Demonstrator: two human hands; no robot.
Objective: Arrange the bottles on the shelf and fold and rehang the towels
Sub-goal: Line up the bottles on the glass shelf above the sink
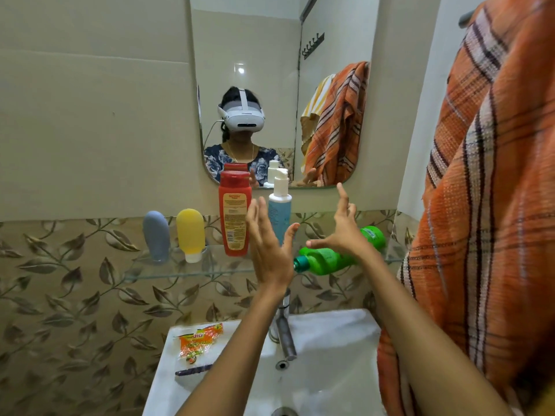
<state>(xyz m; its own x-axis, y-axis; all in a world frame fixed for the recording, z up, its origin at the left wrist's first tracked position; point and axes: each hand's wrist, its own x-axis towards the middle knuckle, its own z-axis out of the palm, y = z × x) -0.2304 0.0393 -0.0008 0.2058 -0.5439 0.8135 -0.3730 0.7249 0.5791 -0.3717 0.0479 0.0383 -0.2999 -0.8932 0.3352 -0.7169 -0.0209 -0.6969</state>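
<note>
Both hands are hovering in front of the glass shelf [186, 273], fingers spread, holding nothing. Left hand [268, 244] is reaching up with its palm wide open, just in front of the red bottle [235, 213] and blue pump bottle [280, 205], which are standing upright side by side on the shelf. Right hand [342, 226] is splaying open over the green bottle [333, 255], which is lying on its side on the shelf, cap pointing left; touching or not, can't tell. Grey tube [156, 235] and yellow tube [190, 234] are standing cap-down at the shelf's left end. Orange striped towel [480, 205] is hanging at the right edge. Sink [330, 355] with tap [283, 331] is sitting below, scrub pad packet [199, 343] lying on its left rim.
</note>
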